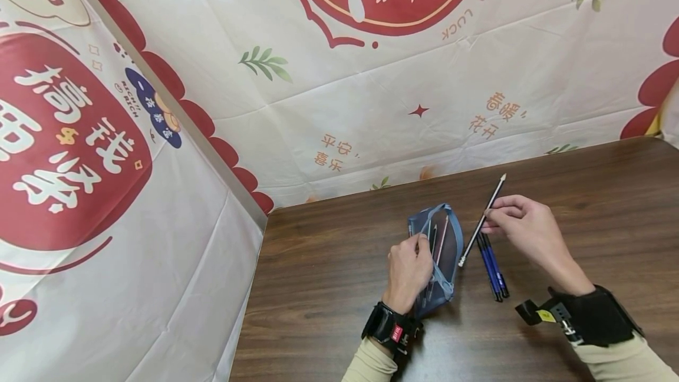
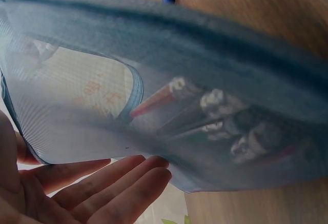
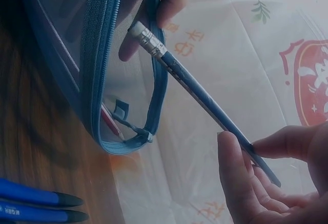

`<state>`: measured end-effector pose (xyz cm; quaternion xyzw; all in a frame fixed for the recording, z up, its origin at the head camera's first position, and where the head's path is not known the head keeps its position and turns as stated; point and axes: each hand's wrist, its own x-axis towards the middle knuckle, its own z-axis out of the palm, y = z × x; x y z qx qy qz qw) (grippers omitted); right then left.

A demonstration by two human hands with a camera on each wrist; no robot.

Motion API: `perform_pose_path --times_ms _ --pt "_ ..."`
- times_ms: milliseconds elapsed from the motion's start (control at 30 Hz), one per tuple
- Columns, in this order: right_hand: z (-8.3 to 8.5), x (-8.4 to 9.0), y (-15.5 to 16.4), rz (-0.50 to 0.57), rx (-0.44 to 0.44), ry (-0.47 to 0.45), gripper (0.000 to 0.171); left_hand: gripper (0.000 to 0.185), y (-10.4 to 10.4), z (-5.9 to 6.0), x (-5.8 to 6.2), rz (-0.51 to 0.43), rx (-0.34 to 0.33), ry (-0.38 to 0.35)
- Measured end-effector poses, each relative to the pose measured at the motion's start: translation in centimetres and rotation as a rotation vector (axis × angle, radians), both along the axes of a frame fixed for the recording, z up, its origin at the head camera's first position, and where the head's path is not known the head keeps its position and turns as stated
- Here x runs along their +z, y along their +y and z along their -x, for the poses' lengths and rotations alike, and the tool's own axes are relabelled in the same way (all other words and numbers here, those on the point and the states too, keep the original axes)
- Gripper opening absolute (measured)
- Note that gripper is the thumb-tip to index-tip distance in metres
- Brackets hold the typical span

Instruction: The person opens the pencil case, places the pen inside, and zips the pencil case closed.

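A blue mesh zippered pencil case (image 1: 457,240) stands open-mouthed on the table, with several pencils (image 2: 177,88) visible through its mesh. My left hand (image 1: 409,270) grips its near-left edge, thumb and finger at the rim. In my right hand (image 1: 533,234), thumb and fingertips pinch a dark pencil (image 3: 197,93) close to its point. Its white eraser end reaches toward the case's opening in the right wrist view. Beneath the right hand, two blue pens with dark ends (image 1: 493,267) lie side by side on the table, right of the case.
The brown wooden table (image 1: 318,287) runs up to a white printed cloth (image 1: 361,105) hanging behind. Another cloth-covered panel (image 1: 175,240) stands along the left side. A light-coloured item (image 1: 669,111) shows at the far right edge.
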<state>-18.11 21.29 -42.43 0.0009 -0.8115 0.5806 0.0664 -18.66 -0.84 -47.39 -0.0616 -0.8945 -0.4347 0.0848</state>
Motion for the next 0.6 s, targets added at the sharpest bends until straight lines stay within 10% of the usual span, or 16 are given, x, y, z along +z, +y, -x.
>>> perform_pose_path --times_ms 600 --pt "0.1 -0.29 -0.35 0.048 0.004 0.003 0.032 0.044 0.07 0.2 -0.24 0.006 0.003 0.048"
